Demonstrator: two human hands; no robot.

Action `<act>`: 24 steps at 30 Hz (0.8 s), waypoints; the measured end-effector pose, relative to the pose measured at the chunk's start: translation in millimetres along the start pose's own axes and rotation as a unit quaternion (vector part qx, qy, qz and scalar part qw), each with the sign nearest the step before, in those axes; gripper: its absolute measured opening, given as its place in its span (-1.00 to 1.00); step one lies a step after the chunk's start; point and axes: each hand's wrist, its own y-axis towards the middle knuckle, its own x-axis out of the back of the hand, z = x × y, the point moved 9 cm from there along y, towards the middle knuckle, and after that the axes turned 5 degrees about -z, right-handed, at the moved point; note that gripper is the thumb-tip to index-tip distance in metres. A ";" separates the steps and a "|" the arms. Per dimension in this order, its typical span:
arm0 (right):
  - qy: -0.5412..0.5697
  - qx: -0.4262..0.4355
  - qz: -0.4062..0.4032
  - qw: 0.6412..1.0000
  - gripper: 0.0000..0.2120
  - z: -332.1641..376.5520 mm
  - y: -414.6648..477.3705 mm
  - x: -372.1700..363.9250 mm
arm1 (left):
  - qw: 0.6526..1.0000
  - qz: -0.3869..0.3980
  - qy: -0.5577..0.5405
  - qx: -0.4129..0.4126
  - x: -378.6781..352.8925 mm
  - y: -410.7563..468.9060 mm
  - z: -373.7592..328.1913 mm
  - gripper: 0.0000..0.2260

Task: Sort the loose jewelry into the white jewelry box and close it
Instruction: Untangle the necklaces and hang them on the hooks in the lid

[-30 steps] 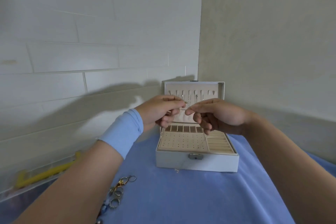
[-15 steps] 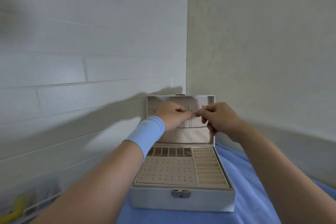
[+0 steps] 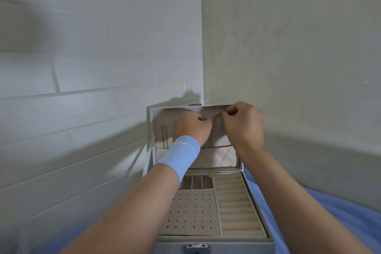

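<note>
The white jewelry box (image 3: 258,198) stands open on the blue cloth, its lid (image 3: 151,130) upright against the wall corner. Both hands are up at the hooks near the lid's top edge. My left hand (image 3: 192,128), with a blue wristband, and my right hand (image 3: 243,126) each pinch the end of a thin necklace chain (image 3: 223,156). The chain hangs down across the lid pocket, and a small pendant (image 3: 211,175) dangles at the tray's back edge. Another chain (image 3: 164,136) hangs at the lid's left. The beige tray holds a dotted earring panel (image 3: 189,212) and ring rolls (image 3: 237,208).
A white brick wall is on the left and a plain wall on the right, meeting right behind the box. Blue cloth (image 3: 340,218) covers the table. The box's metal latch (image 3: 196,248) is at the bottom edge of the view.
Both hands rose from in front of the box to the top of the lid's inside, still pinching the chain. The view moved closer, and the loose rings on the cloth left the frame.
</note>
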 end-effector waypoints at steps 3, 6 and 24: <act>-0.051 0.026 0.007 0.998 -0.89 -1.6 0.9 -3.5 | 1.000 0.024 0.000 0.016 -10.7 0.4 11.2 -0.61; -0.078 0.046 0.024 0.996 -0.85 1.4 -0.1 -3.8 | 0.999 0.044 -0.012 0.021 -16.8 -1.8 18.4 -0.65; -0.038 0.050 0.093 0.994 -0.89 8.9 0.9 3.6 | 0.997 0.072 0.033 -0.016 10.1 -16.2 5.4 -0.63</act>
